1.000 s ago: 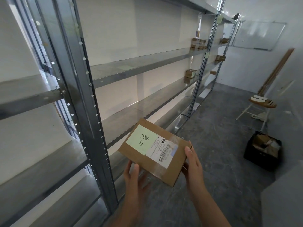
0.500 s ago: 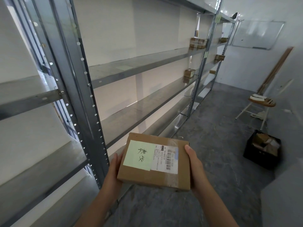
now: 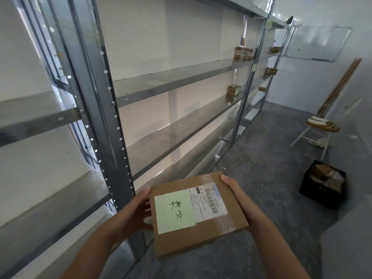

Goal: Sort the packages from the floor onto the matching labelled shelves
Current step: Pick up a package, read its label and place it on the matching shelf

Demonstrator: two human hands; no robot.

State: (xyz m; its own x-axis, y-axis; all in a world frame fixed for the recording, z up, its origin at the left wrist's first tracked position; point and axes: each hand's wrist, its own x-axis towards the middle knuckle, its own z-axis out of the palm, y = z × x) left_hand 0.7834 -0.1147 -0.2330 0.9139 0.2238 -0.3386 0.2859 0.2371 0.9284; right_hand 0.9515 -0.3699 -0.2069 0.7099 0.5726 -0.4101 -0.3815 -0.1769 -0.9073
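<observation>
A flat brown cardboard package (image 3: 201,236) is held level in front of me, low in the view. It carries a pale green note with handwritten characters and a white barcode label under clear tape. My left hand (image 3: 138,212) grips its left edge and my right hand (image 3: 234,188) grips its right edge. A grey metal shelving unit (image 3: 177,81) runs along the left wall, and small yellow-green labels (image 3: 268,24) are stuck on its far uprights. Several brown packages (image 3: 243,53) lie on the far shelves.
A black crate (image 3: 322,186) with packages in it stands on the grey floor at right. Beyond it is a white-legged stool (image 3: 322,125) with a wooden seat, and wooden planks (image 3: 340,85) lean on the wall. A whiteboard (image 3: 318,43) hangs at the far end.
The package has turned from tilted to level and come lower and nearer to me. My left hand moved from under it to its left edge. The view shifted slightly.
</observation>
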